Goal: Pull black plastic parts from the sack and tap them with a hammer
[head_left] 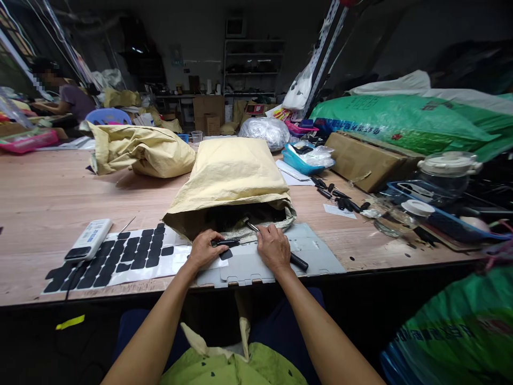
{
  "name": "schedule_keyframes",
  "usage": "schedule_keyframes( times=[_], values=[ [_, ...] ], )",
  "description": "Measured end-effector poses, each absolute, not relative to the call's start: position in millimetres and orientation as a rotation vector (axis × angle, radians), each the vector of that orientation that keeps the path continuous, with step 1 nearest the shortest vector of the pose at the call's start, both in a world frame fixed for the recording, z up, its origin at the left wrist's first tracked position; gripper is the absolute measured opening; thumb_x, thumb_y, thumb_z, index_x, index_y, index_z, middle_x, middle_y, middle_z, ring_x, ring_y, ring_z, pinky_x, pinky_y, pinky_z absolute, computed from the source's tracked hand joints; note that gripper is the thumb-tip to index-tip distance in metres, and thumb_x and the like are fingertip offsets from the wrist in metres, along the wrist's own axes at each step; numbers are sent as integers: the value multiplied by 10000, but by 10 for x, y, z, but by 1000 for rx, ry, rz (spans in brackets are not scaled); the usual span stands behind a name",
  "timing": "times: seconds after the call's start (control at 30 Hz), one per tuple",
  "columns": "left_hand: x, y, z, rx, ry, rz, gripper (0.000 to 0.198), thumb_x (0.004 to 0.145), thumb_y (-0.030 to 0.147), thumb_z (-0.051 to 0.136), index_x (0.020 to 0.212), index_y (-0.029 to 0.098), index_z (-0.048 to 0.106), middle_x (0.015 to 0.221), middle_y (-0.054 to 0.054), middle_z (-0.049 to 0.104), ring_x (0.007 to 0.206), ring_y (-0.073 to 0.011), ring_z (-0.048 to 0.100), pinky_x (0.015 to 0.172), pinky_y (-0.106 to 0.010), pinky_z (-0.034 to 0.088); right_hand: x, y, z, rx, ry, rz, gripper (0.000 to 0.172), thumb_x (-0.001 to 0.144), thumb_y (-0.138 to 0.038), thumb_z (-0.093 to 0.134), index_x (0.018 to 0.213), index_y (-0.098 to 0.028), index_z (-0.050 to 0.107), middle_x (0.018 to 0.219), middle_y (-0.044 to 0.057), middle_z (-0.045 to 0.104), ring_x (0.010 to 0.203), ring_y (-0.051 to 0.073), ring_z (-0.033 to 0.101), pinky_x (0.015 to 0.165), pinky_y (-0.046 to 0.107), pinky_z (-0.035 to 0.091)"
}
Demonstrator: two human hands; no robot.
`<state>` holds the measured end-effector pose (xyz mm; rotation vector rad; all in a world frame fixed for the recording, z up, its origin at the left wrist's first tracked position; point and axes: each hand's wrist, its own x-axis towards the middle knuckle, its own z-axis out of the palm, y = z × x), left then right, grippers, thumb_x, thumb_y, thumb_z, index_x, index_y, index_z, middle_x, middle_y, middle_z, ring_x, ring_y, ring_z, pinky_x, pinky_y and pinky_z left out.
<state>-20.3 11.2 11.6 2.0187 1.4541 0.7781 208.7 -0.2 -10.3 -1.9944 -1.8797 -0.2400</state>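
My left hand [206, 247] is closed on a small black part [228, 242] at the mouth of a tan sack [236, 166]. In my right hand [274, 247] is a tool with a black handle [298, 261] and a metal shaft [252, 226]; its exact kind is hard to make out. The shaft points up and left toward the sack's dark opening, whose contents are mostly hidden. Beneath both hands lies a grey board [320, 256]. One black rounded patch [226, 255] rests beside my left fingers. A white sheet of black patches [136, 251] lies to the left.
A white device [88, 239] stands on the left, a second tan sack [148, 149] behind it. On the right are loose black pieces [344, 200], a cardboard box [371, 160], a plastic jar [447, 174] and green sacks [401, 120]. Another person [72, 99] sits at far left.
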Motion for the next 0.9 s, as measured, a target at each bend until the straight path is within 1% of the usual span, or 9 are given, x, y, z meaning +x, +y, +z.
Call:
schedule_keyframes(
  times=[0.2, 0.3, 0.37, 0.43, 0.5, 0.63, 0.73, 0.9],
  values=[
    [-210, 128, 91, 1952, 1457, 773, 171, 730, 268, 758, 886, 201, 737, 903, -23, 708, 867, -195, 640, 780, -296, 473, 2117, 17, -92, -1971, -1908, -233, 229, 940, -251, 530, 1109, -227, 684, 962, 58, 602, 903, 198, 481, 753, 309, 302],
    [-201, 125, 101, 1919, 1467, 770, 164, 723, 268, 759, 873, 205, 739, 914, -18, 714, 883, -200, 647, 778, -298, 469, 2110, -16, -47, -1910, -1868, -247, 244, 948, -225, 499, 1110, -203, 680, 960, 65, 612, 904, 200, 510, 777, 305, 338],
    [-193, 122, 104, 1911, 1477, 770, 165, 723, 271, 759, 874, 204, 744, 909, -18, 713, 879, -200, 646, 773, -298, 465, 2066, -88, -5, -1838, -1803, -219, 278, 968, -227, 455, 1146, -190, 665, 984, 74, 620, 907, 197, 541, 783, 295, 372],
    [-186, 123, 100, 1909, 1485, 767, 181, 722, 274, 764, 886, 199, 749, 893, -18, 707, 855, -194, 640, 761, -296, 461, 1988, -202, 38, -1726, -1750, -124, 316, 995, -253, 399, 1184, -182, 643, 1025, 85, 627, 918, 189, 573, 783, 279, 412],
    [-181, 127, 88, 1898, 1490, 763, 196, 719, 279, 770, 896, 196, 754, 870, -15, 699, 822, -185, 632, 748, -293, 456, 1890, -340, 73, -1576, -1735, 43, 332, 1007, -277, 369, 1184, -182, 632, 1046, 92, 637, 944, 184, 600, 820, 271, 453],
    [-182, 148, 48, 1866, 1490, 774, 192, 713, 279, 779, 884, 193, 762, 855, -12, 697, 799, -176, 626, 746, -287, 454, 1717, -583, 94, -1425, -1707, 304, 320, 997, -275, 392, 1187, -188, 635, 1058, 89, 665, 1005, 185, 626, 899, 288, 494],
    [-185, 163, 24, 1849, 1476, 778, 187, 705, 254, 784, 883, 198, 769, 877, -10, 706, 804, -169, 629, 760, -279, 455, 1640, -675, 59, -1389, -1709, 360, 345, 994, -282, 405, 1258, -207, 614, 1125, 95, 666, 1059, 195, 628, 935, 320, 508],
    [-179, 162, 22, 1832, 1488, 782, 167, 707, 246, 779, 872, 217, 777, 850, 4, 692, 806, -164, 628, 754, -266, 454, 1619, -678, 26, -1444, -1766, 388, 348, 978, -284, 420, 1224, -215, 656, 1042, 89, 683, 984, 209, 656, 893, 348, 541]
  ],
)
